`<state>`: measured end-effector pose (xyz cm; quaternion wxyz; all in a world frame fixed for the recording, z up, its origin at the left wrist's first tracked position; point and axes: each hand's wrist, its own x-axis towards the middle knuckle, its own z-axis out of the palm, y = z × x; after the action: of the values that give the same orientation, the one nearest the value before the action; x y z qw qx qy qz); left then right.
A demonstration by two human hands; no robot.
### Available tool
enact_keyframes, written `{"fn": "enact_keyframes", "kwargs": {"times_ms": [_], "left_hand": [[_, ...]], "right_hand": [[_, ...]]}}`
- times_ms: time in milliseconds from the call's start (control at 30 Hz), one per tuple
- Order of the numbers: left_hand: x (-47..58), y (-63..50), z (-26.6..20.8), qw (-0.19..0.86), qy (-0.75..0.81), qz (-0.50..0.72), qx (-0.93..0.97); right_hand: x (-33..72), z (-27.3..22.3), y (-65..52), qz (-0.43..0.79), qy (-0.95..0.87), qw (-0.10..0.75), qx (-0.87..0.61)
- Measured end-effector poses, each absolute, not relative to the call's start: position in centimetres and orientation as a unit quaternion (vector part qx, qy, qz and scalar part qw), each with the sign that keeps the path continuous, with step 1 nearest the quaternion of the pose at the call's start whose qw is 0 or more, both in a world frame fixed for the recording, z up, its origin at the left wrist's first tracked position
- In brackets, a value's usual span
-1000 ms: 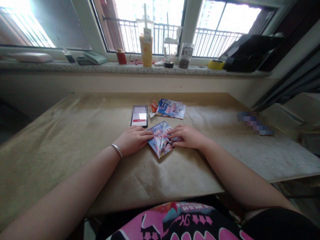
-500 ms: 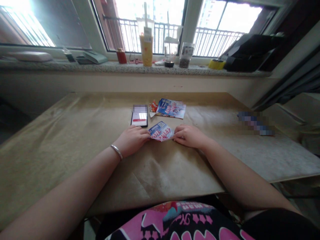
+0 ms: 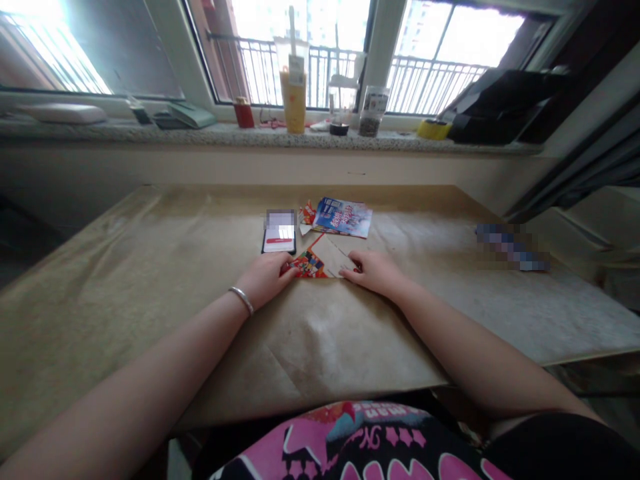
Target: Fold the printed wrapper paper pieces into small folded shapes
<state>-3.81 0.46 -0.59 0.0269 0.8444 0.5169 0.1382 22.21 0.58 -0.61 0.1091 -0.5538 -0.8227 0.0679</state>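
Note:
A folded printed leaflet (image 3: 327, 257) lies in front of me on the cloth, its pale side and a colourful red-orange part facing up. My left hand (image 3: 267, 277) pinches the leaflet's left corner between thumb and fingers. At the right edge, my right hand (image 3: 375, 270) grips the paper with curled fingers. Just beyond my left hand lies a phone (image 3: 279, 240) with its screen lit. Behind the leaflet is a stack of blue printed leaflets (image 3: 345, 217), with a small orange folded paper piece (image 3: 307, 213) at its left side.
A tan cloth (image 3: 200, 233) covers the table. At the far right lies a blurred blue item (image 3: 510, 247). On the windowsill (image 3: 200, 135) stand a tall cup of yellow drink (image 3: 293, 93), a red container (image 3: 243, 113), a yellow tape roll (image 3: 433, 129) and a black object (image 3: 500, 110).
The leaflet between my hands has been turned over: its blue printed face was up, and now the pale and red-orange side shows. Both hands remain at its ends.

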Motion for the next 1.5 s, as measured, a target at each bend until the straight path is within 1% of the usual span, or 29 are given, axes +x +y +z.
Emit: {"fn": "enact_keyframes", "kwargs": {"times_ms": [133,333,600,733,1000,1267,1500], "left_hand": [[-3.6,0.5,-0.5,0.035,0.538,0.138,0.831],[-3.8,0.7,-0.3,0.063,0.539,0.125,0.831],[-4.8,0.7,0.1,0.079,0.516,0.11,0.846],[-4.8,0.5,0.2,0.095,0.525,0.092,0.841],[-4.9,0.2,0.4,0.11,0.515,0.116,0.842],[-5.4,0.4,0.6,0.118,0.469,0.111,0.868],[-6.0,0.9,-0.3,0.079,0.453,0.168,0.872]], "right_hand": [[21.6,-0.7,0.5,0.071,-0.805,0.122,-0.577],[22.2,-0.9,1.0,0.125,-0.785,0.126,-0.594],[24.3,-1.3,1.9,0.231,-0.787,0.154,-0.551],[24.6,-1.4,2.1,0.26,-0.782,0.163,-0.542],[24.6,-1.8,2.0,0.275,-0.776,0.222,-0.522],[24.1,-1.3,1.5,0.261,-0.784,0.248,-0.506],[23.8,-1.5,1.4,0.246,-0.803,0.298,-0.454]]}}
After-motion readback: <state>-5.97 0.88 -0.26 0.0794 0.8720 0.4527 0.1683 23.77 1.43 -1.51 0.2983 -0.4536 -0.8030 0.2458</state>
